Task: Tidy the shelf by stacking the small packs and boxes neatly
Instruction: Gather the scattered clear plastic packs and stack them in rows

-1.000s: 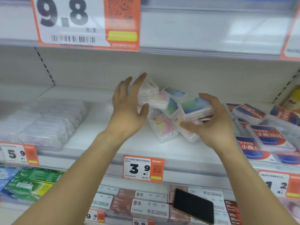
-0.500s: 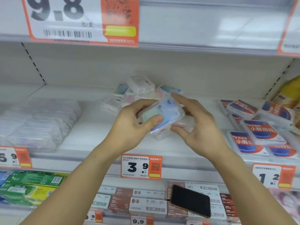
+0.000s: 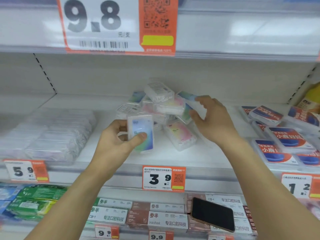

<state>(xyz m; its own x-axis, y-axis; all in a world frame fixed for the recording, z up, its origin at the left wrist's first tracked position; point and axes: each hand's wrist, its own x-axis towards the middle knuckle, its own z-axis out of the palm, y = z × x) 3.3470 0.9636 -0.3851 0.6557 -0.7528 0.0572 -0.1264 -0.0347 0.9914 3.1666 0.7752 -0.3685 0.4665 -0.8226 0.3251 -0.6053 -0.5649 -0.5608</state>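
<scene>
- Small boxes (image 3: 162, 110): loose, untidy pile of clear plastic boxes with pastel labels at mid-shelf (image 3: 199, 156), some tilted, one lying on top.
- Left hand (image 3: 119, 142): grips one blue-green box (image 3: 141, 134) upright, thumb across its front, just in front of the pile and to its left.
- Right hand (image 3: 213, 120): fingers curled on a box (image 3: 188, 108) at the pile's right edge.
- Pink-label box (image 3: 180, 135) lies tilted on the shelf between the hands.
- Red-blue packs (image 3: 284, 137) to the right, clear packs (image 3: 52, 135) to the left.
- Phone (image 3: 213, 213) rests on boxes one shelf below.
</scene>
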